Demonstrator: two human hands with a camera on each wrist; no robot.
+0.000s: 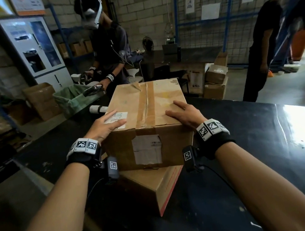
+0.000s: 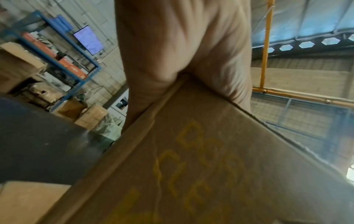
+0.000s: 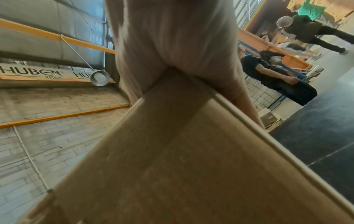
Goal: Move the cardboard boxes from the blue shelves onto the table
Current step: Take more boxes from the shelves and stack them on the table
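A taped cardboard box (image 1: 146, 104) sits on top of a flatter cardboard box (image 1: 148, 185) at the near edge of the black table (image 1: 266, 139). My left hand (image 1: 106, 123) rests on the upper box's near left corner, with thumb and fingers straight across the top. My right hand (image 1: 183, 114) lies the same way on the near right corner. The left wrist view shows my left hand (image 2: 182, 45) pressed over the upper box (image 2: 191, 166), with blue shelves (image 2: 63, 50) behind. In the right wrist view my right hand (image 3: 172, 37) covers the edge of the upper box (image 3: 172, 166).
A person wearing a headset (image 1: 108, 44) works across the table beside a green-lined bin (image 1: 73, 100). Another person in black (image 1: 265, 43) stands at the right. More cardboard boxes (image 1: 216, 80) lie on the floor behind the table. A white cabinet (image 1: 40, 52) stands at the back left.
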